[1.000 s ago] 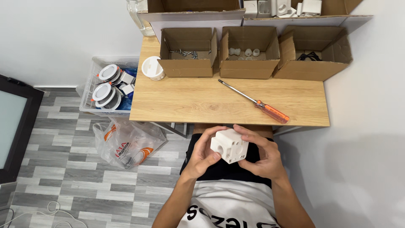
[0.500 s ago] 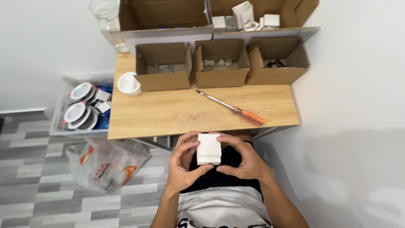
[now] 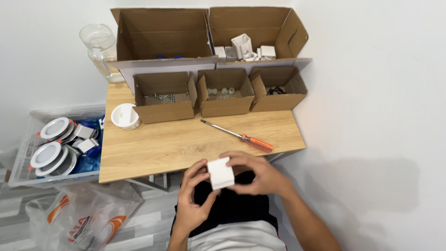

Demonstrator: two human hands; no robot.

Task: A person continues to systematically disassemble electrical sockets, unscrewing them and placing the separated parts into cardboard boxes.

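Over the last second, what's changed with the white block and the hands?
Both hands, left hand and right hand, kept hold of the white block and turned it: a second ago a corner and a face with a round hole showed, now only plain faces show. The grip was never let go. The screwdriver, the white cup and the small cardboard boxes on the wooden table lie as before.

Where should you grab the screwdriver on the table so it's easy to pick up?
Grab the screwdriver by its thick orange handle, coming from above at the table's right side. It lies flat with the thin metal shaft pointing up-left toward the small boxes, and the handle end lies closest to the right hand.
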